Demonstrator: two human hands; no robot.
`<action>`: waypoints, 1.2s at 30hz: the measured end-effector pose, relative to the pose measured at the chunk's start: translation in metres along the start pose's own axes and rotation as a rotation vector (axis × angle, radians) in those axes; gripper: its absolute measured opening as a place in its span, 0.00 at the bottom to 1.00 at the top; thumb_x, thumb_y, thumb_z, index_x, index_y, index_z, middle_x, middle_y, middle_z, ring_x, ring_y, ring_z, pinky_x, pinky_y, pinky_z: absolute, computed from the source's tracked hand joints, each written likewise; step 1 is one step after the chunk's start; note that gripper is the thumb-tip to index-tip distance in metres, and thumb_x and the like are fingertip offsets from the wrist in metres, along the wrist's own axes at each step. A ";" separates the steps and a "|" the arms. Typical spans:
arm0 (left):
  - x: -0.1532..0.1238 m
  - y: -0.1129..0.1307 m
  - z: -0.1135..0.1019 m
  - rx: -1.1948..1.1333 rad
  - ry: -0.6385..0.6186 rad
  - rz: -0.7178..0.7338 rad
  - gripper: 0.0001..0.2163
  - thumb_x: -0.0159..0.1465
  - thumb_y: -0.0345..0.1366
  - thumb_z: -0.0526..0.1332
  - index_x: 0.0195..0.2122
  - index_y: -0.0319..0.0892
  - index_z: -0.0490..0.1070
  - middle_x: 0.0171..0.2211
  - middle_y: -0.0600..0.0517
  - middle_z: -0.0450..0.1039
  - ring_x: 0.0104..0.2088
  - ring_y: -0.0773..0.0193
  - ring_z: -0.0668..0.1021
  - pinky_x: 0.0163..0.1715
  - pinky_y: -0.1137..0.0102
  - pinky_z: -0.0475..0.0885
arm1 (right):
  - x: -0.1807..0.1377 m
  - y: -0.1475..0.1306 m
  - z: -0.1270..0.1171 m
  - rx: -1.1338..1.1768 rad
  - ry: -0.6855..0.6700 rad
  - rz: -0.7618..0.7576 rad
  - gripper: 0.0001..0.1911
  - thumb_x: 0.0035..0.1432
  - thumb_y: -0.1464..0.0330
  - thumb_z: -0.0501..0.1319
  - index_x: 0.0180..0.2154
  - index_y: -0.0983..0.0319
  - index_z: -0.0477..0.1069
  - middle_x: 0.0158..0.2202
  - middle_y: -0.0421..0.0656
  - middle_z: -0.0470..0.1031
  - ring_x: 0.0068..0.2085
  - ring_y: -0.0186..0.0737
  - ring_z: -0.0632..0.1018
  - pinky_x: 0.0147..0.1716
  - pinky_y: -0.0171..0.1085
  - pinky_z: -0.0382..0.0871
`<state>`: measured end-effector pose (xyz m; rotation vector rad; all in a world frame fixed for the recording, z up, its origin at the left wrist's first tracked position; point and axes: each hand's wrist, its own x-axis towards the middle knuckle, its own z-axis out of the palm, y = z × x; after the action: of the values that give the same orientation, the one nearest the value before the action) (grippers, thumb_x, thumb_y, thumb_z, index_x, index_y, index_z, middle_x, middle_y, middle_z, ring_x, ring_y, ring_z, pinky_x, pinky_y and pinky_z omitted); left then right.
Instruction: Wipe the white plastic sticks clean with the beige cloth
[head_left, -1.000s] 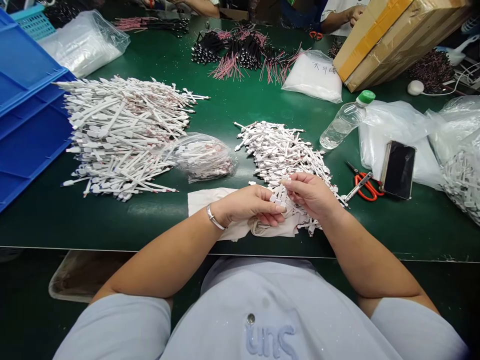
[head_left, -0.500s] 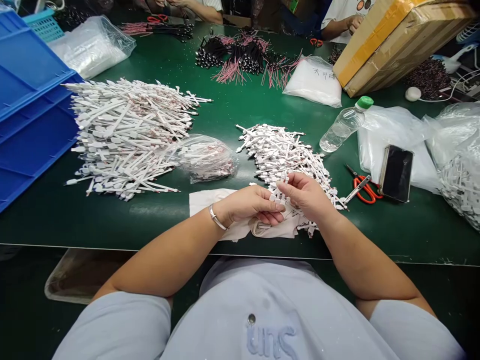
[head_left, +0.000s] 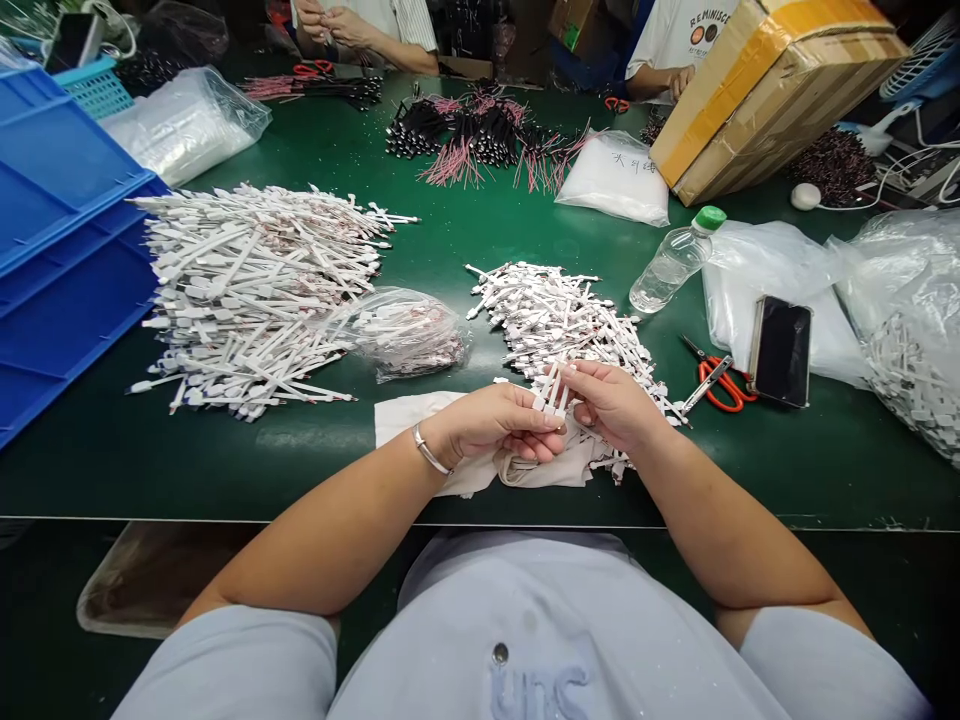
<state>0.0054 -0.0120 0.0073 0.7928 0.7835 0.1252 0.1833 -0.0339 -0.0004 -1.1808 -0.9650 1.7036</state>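
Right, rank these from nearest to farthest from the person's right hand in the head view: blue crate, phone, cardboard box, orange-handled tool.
1. Orange-handled tool: just to the right of the right hand.
2. Phone: farther right, past the tool.
3. Cardboard box: toward the back, on the right.
4. Blue crate: across at the far left edge.

The white strips look like smooth, matt plastic. The green table is smooth with a soft gloss; the pale cloth at its near edge is matt and creased. The bracelet is polished metal, the bottle clear glossy plastic, the far-right box brown cardboard with shiny tape.
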 end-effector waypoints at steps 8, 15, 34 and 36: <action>0.001 -0.002 0.002 0.000 0.032 -0.001 0.13 0.50 0.39 0.71 0.29 0.32 0.76 0.28 0.44 0.78 0.25 0.68 0.78 0.24 0.79 0.73 | 0.000 -0.004 0.004 0.031 0.068 -0.021 0.31 0.38 0.54 0.76 0.38 0.65 0.69 0.26 0.38 0.66 0.23 0.30 0.65 0.14 0.24 0.51; -0.005 0.000 0.002 0.150 0.056 0.052 0.17 0.49 0.44 0.70 0.31 0.33 0.75 0.32 0.43 0.79 0.28 0.66 0.79 0.29 0.75 0.72 | 0.001 -0.002 0.003 0.001 0.072 -0.071 0.28 0.36 0.60 0.76 0.38 0.66 0.71 0.26 0.38 0.68 0.25 0.32 0.69 0.19 0.26 0.63; -0.074 -0.006 -0.008 0.433 0.428 0.098 0.18 0.50 0.49 0.66 0.29 0.36 0.72 0.26 0.49 0.76 0.25 0.68 0.76 0.27 0.74 0.70 | -0.016 -0.001 0.014 -0.038 0.044 -0.132 0.32 0.33 0.57 0.77 0.39 0.66 0.71 0.29 0.43 0.72 0.28 0.36 0.74 0.25 0.27 0.71; -0.081 -0.013 -0.019 0.470 0.453 0.040 0.19 0.50 0.51 0.66 0.27 0.36 0.73 0.25 0.48 0.76 0.24 0.68 0.75 0.25 0.74 0.69 | -0.017 -0.001 0.015 -0.064 0.031 -0.155 0.32 0.35 0.55 0.77 0.38 0.67 0.72 0.29 0.45 0.73 0.30 0.37 0.75 0.26 0.28 0.72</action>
<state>-0.0683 -0.0405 0.0378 1.2488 1.2516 0.1618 0.1731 -0.0514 0.0094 -1.1398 -1.0703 1.5379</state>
